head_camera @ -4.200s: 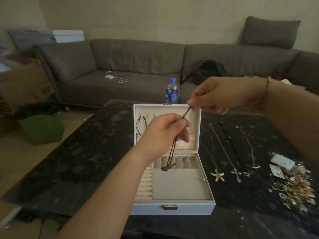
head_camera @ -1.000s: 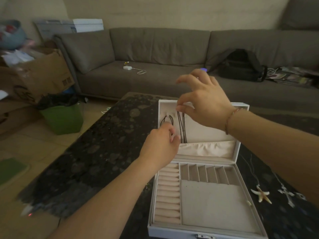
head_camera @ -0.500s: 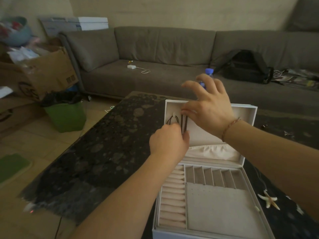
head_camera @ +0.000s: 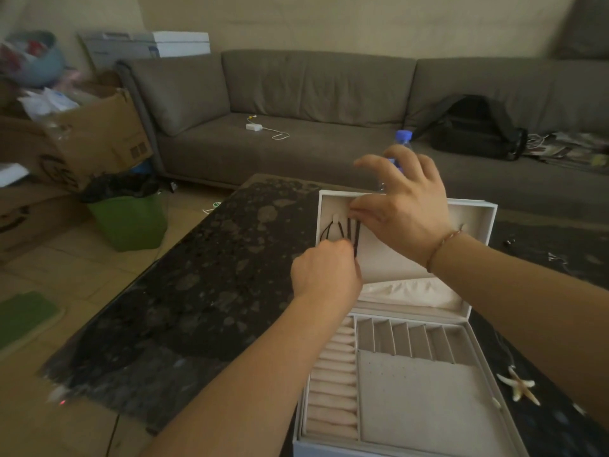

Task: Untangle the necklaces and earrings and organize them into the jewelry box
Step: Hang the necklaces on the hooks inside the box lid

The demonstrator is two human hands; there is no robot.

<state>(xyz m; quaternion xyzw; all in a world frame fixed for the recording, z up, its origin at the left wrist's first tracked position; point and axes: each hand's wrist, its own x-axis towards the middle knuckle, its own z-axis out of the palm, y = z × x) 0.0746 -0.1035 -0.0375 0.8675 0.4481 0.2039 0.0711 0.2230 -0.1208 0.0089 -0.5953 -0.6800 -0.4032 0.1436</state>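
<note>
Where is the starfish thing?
In the head view, the starfish pendant lies on the dark table at the lower right, just right of the open jewelry box and below the person's right forearm.

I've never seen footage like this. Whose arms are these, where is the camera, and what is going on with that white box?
There is no machine here: the arms belong to a person wearing a wide-angle camera on the head, so you look forward and down along them.

On the dark speckled table stands an open white jewelry box, its lid upright. The tray below has ring rolls on the left and small slots at the back.

A dark cord necklace hangs inside the lid, beside another dark cord on a small hook. The right hand pinches the top of the cord near the hooks; the left hand, curled, seems to hold it lower down, though its fingers are hidden.

A starfish pendant lies on the table to the right of the box. A water bottle stands behind it, and beyond is a grey sofa.
</note>
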